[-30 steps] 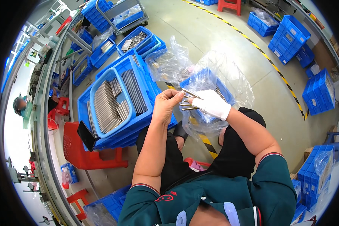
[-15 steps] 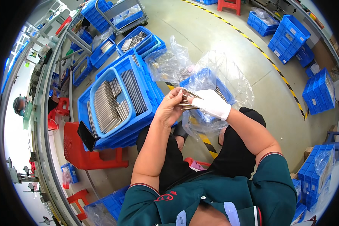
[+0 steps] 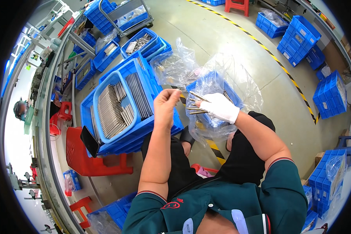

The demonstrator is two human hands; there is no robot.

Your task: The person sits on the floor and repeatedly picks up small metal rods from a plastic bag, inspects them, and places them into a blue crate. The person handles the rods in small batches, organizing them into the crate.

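My right hand (image 3: pixel 221 108), in a white glove, is closed around several thin metal rods (image 3: pixel 199 110) whose ends fan out to the left. Bare and a little apart from them, my left hand (image 3: pixel 166 106) has its thumb and fingers pinched together; whatever may be in the pinch is too small to make out. Beneath my right hand stands a blue crate (image 3: pixel 234 93) lined with a clear plastic bag (image 3: pixel 243 74), with more rods inside. Left of my left hand, a light blue tray (image 3: pixel 135 102) holds neat rows of metal rods (image 3: pixel 110 111).
The tray rests on a larger blue crate (image 3: pixel 146 128) beside a red stool (image 3: pixel 76 152). A blue bin (image 3: pixel 154 37) of loose metal parts is beyond it. Stacked blue crates (image 3: pixel 296 43) line the right side. A metal-framed bench (image 3: pixel 46 128) runs along the left, with another person behind it.
My left hand has drawn away to the left from the rods, its fingers now pinched and raised. My right hand stays almost in place, still holding the fanned rods.
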